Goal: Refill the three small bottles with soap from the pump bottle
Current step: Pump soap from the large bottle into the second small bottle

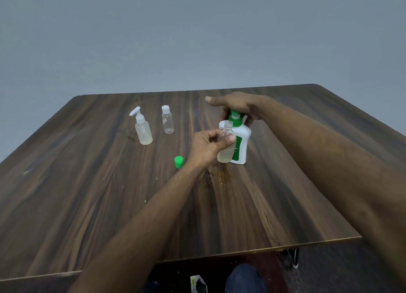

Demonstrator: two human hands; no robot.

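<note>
My left hand (208, 146) grips an uncapped clear small bottle (226, 154), holding it upright against the front of the white pump bottle (241, 143). A little pale liquid sits in its lower part. My right hand (237, 105) rests on top of the green pump head (235, 117), fingers wrapped around it. The open mouth of the held bottle is just under the pump spout. A loose green cap (178, 162) lies on the table to the left. Two other small bottles stand further left: one with a white pump top (142, 128) and one with a white cap (167, 119).
Everything stands on a dark wood-grain table (109, 194). Its near edge runs across the bottom of the view, with my knee (243, 277) below it. A plain grey wall is behind the far edge.
</note>
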